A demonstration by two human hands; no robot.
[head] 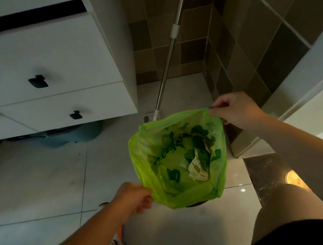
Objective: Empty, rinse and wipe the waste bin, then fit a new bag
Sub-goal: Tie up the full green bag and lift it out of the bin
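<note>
A translucent green bin bag [173, 161] hangs open in the middle of the view, held by its rim on two sides. My left hand [134, 198] pinches the near left edge. My right hand [235, 109] pinches the far right edge. Inside the bag lies crumpled paper waste [199, 168] and some darker scraps. Only a dark sliver of the waste bin [194, 205] shows under the bag's near edge; the rest is hidden by the bag.
A white cabinet [50, 74] with black handles stands at the left. A mop handle [169, 57] leans against the brown tiled wall behind the bag. A teal bucket [67, 136] sits under the cabinet. My bare knee [283, 209] is at the lower right.
</note>
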